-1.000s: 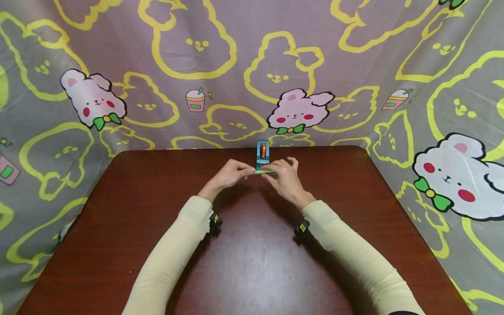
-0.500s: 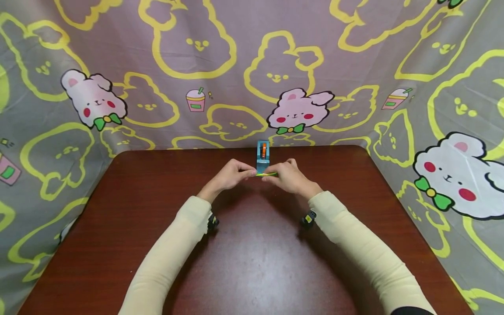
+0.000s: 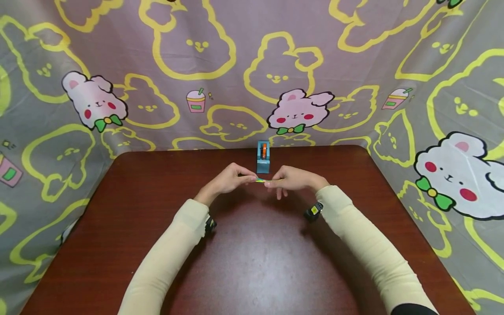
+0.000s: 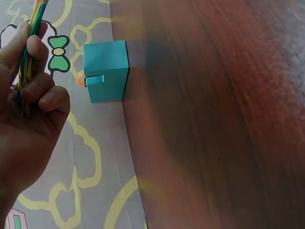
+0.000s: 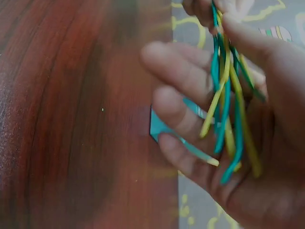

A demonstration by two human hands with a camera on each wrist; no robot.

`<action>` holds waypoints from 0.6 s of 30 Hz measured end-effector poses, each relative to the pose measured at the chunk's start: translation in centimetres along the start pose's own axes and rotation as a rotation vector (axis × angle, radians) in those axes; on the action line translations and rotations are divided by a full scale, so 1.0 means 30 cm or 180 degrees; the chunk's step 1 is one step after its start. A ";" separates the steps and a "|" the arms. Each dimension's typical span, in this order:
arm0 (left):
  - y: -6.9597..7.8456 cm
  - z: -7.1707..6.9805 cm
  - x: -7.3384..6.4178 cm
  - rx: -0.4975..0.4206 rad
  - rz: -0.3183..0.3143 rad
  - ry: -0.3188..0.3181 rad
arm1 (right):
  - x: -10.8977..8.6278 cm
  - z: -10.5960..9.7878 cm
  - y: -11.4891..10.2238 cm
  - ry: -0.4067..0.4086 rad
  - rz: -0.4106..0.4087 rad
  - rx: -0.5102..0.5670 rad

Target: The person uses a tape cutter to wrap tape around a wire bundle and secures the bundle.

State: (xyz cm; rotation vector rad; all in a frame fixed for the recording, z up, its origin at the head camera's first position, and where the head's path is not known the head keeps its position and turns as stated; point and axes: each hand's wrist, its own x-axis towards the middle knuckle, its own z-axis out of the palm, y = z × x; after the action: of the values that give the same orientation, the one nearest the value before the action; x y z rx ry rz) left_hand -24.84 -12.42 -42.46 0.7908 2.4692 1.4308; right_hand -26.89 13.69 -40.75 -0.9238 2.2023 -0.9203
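A bundle of thin yellow and green strands, which look like wires [image 3: 260, 180], spans the gap between both hands. My left hand [image 3: 228, 178] grips one end; in the left wrist view its fingers curl round the wires [image 4: 29, 57]. At the other end my right hand [image 3: 295, 178] pinches the bundle with thumb and forefinger, the remaining fingers loose below. Its wrist view shows the loose ends of the wires [image 5: 228, 109] fanning out over the palm. Just beyond the hands stands a blue tape dispenser [image 3: 263, 166] with an orange roll [image 3: 264, 151].
Under everything is a dark reddish-brown table [image 3: 252, 262]. Its far edge meets a grey curtain [image 3: 228, 94] printed with rabbits, which also runs along both sides. A small dark camera is strapped to each wrist.
Both hands have drawn back with the bundle, away from the tape dispenser and towards me. The right hand has turned, and its lower fingers now hang down.
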 end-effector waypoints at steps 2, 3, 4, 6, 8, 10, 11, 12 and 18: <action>-0.005 -0.003 -0.005 -0.0011 -0.0013 0.0020 | -0.003 -0.003 0.020 0.0032 0.0037 0.0221; -0.007 -0.004 -0.008 -0.0018 -0.0028 0.0036 | -0.005 -0.005 0.031 0.0085 0.0043 0.0313; -0.010 -0.005 -0.009 -0.0026 -0.0042 0.0052 | -0.009 -0.006 0.043 0.0158 0.0048 0.0393; -0.017 -0.007 -0.012 -0.0042 -0.0077 0.0088 | -0.017 -0.006 0.067 0.0347 0.0039 0.0550; -0.023 -0.011 -0.016 -0.0062 -0.0121 0.0135 | -0.025 -0.002 0.089 0.0577 0.0017 0.0692; -0.030 -0.013 -0.020 -0.0081 -0.0142 0.0180 | -0.032 0.007 0.105 0.0804 -0.0009 0.0918; -0.033 -0.015 -0.022 -0.0093 -0.0152 0.0199 | -0.034 0.013 0.115 0.0907 -0.0031 0.1065; -0.034 -0.016 -0.024 -0.0103 -0.0158 0.0217 | -0.035 0.020 0.121 0.1003 -0.0056 0.1233; -0.048 -0.018 -0.026 -0.0244 -0.0180 0.0282 | -0.028 0.060 0.150 0.1412 -0.0141 0.2101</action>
State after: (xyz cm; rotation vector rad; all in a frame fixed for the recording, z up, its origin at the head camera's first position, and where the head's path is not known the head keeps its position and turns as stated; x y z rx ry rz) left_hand -24.91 -13.81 -43.49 0.6508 2.4625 1.5616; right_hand -26.80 16.04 -45.08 -0.4773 1.9772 -1.8638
